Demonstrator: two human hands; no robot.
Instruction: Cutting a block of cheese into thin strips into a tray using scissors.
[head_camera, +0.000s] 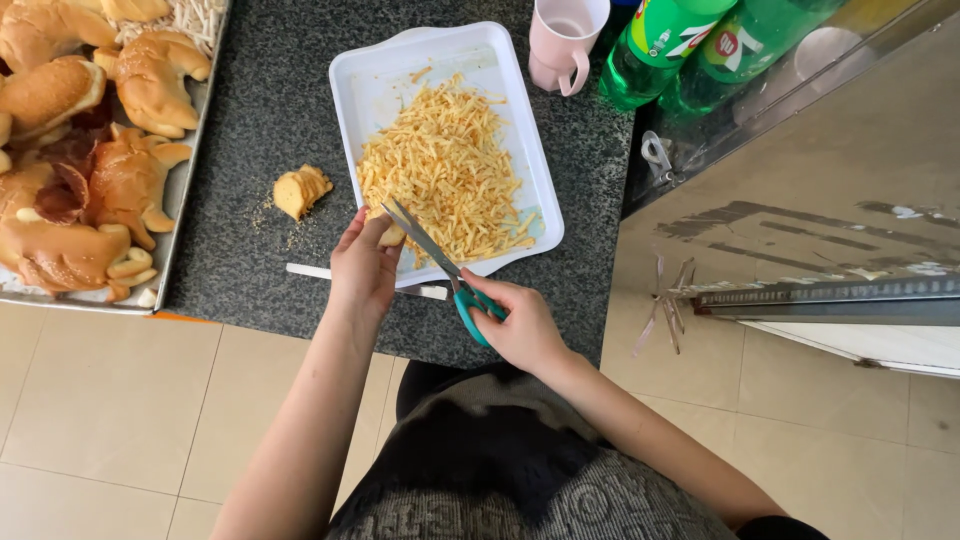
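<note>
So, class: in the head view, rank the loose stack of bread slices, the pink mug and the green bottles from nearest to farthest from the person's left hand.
From the left hand:
1. Stack of bread slices, on the dark counter just up-left of it.
2. Pink mug, beyond the white tray's far right corner.
3. Green bottles, farther right, past the mug.

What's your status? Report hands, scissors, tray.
Left hand pinching a bread piece at the tray edge. Right hand working the scissors, blades open. Shreds piled in tray.

teal-handled scissors (440, 262) blades open, small bread piece (391, 235) pinched at tray edge
</note>
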